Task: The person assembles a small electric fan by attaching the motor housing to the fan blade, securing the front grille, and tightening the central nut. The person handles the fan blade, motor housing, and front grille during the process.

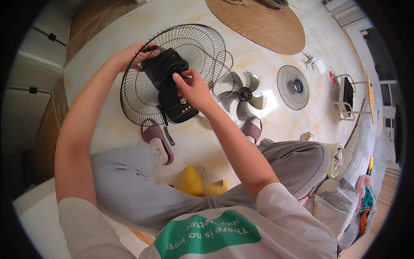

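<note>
In front of me a black desk fan stands on the floor, its wire rear grille (202, 36) around the black motor housing (157, 69). Below is the fan's base (179, 110), with small gold-toned buttons. My left hand (131, 57) reaches the far left side of the grille, its fingers curled against the housing and partly hidden by wires. At the grille's centre my right hand (194, 90) is closed, thumb and forefinger pinched at the hub. Whatever sits between those fingertips is too small to make out. Right of the fan lies a grey translucent fan blade (245, 93).
A front grille (293, 87) with a dark centre lies farther right. Beyond are a round woven mat (263, 28) and a metal-framed chair (345, 97). Purple slippers (157, 140) are on my feet, and a yellow plastic object (194, 183) lies between my legs. Cabinets (34, 69) stand left.
</note>
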A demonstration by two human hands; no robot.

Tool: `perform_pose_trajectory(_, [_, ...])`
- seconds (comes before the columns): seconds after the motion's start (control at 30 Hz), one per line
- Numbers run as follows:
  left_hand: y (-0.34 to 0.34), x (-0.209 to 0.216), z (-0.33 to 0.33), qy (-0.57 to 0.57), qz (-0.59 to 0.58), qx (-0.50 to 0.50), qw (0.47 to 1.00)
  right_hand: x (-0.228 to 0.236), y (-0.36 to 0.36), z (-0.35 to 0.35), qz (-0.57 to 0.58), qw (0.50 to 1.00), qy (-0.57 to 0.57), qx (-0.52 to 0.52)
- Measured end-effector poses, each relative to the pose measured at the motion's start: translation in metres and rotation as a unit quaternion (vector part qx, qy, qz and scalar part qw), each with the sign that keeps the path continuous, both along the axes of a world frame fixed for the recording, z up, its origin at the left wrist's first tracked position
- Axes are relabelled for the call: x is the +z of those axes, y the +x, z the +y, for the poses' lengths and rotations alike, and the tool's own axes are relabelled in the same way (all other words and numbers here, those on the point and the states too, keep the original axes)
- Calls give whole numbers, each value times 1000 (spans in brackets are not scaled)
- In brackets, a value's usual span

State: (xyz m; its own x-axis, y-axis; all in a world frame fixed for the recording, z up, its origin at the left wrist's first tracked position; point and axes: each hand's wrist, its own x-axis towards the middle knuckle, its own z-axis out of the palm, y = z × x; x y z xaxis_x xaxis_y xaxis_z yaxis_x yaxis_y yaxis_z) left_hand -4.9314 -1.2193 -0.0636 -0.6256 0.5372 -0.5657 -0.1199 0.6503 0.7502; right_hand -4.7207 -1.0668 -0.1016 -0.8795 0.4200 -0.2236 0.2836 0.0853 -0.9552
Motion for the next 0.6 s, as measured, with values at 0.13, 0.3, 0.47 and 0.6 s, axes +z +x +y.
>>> perform_pose_trajectory(0.13, [-24,-1,-12,103,-99,112,983,-45,40,104,54,994,60,-79])
perform_pose_trajectory(0.3, [23,84,-33,62,350,149,923,-155,118,250,-278,909,166,-262])
perform_pose_trajectory(0.47, [184,168,-33,127,492,59,859,-222,180,243,-310,890,231,-242])
perform_pose_trajectory(0.6, [262,135,-5,131,410,-46,902,-227,171,189,-300,908,266,-121])
